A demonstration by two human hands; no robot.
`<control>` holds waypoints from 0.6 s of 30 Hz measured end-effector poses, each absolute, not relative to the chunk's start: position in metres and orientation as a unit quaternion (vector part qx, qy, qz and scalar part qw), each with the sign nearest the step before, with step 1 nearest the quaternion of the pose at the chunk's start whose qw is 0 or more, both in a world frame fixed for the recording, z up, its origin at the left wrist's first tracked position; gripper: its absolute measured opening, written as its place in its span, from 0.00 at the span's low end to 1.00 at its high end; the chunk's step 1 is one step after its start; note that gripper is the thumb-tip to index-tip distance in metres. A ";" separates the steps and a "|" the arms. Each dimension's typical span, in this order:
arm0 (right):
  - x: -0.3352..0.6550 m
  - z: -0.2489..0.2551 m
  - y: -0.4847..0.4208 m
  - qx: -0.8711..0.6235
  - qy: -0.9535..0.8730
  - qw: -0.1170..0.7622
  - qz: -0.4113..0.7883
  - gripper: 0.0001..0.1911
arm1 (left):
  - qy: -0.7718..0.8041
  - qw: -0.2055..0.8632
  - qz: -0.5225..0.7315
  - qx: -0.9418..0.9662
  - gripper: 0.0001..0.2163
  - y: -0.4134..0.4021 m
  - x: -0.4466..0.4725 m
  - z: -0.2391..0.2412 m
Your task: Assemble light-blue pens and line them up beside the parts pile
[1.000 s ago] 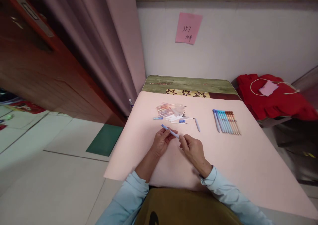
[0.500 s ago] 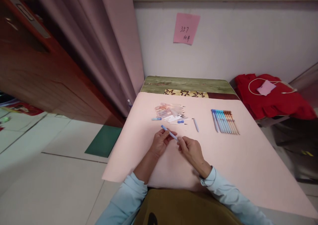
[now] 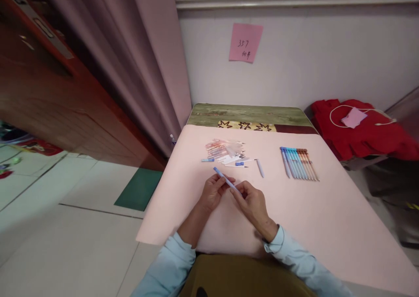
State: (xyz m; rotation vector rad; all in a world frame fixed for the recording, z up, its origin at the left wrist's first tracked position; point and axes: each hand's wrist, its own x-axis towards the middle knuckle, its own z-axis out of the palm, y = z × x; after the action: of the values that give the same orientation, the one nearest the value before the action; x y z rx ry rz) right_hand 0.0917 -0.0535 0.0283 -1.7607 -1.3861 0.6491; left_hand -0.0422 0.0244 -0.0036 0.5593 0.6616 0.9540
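Note:
Between my two hands, above the near middle of the table, is a pale blue pen (image 3: 225,178) with a darker blue end pointing away to the left. My left hand (image 3: 212,192) pinches it around the middle. The fingers of my right hand (image 3: 251,201) are closed on its near end. Just beyond lies a loose pile of pen parts (image 3: 222,150), with clear and orange-tinted barrels and white refills. Beside the pile are a blue pen cap piece (image 3: 240,163), a light blue piece (image 3: 207,160) and a pale lavender barrel (image 3: 260,168).
A neat row of blue and brown pens (image 3: 298,164) lies on the right of the pink-covered table (image 3: 294,218). Behind stands a wall with a pink note (image 3: 245,43). A red cloth (image 3: 363,135) with a white cable is at the right, a wooden door (image 3: 81,109) at the left.
My right hand's fingers have shifted along the near end of the pen, with the thumb now lying along it. My left hand keeps its pinch. The whole view has tilted slightly.

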 end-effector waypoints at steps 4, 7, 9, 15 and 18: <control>0.089 0.028 -0.053 -0.646 -0.486 0.416 0.416 0.19 | 0.308 0.802 0.443 0.254 0.11 0.023 -0.045 -0.002; 0.090 0.025 -0.052 -0.563 -0.372 0.423 0.604 0.23 | 0.302 0.809 0.431 0.262 0.11 0.022 -0.047 -0.001; 0.092 0.024 -0.051 -0.520 -0.318 0.410 0.679 0.24 | 0.300 0.812 0.422 0.271 0.11 0.021 -0.048 -0.001; 0.098 0.022 -0.052 -0.577 -0.439 0.430 0.538 0.23 | 0.316 0.800 0.430 0.274 0.10 0.021 -0.046 0.001; 0.099 0.021 -0.052 -0.617 -0.488 0.436 0.437 0.21 | 0.320 0.797 0.425 0.285 0.10 0.021 -0.044 0.002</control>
State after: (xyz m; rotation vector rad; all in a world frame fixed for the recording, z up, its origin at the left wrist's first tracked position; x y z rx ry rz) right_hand 0.0988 -0.0522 0.0213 -1.5367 -1.2143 1.0871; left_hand -0.0442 0.0214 0.0022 0.6119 0.6878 0.9134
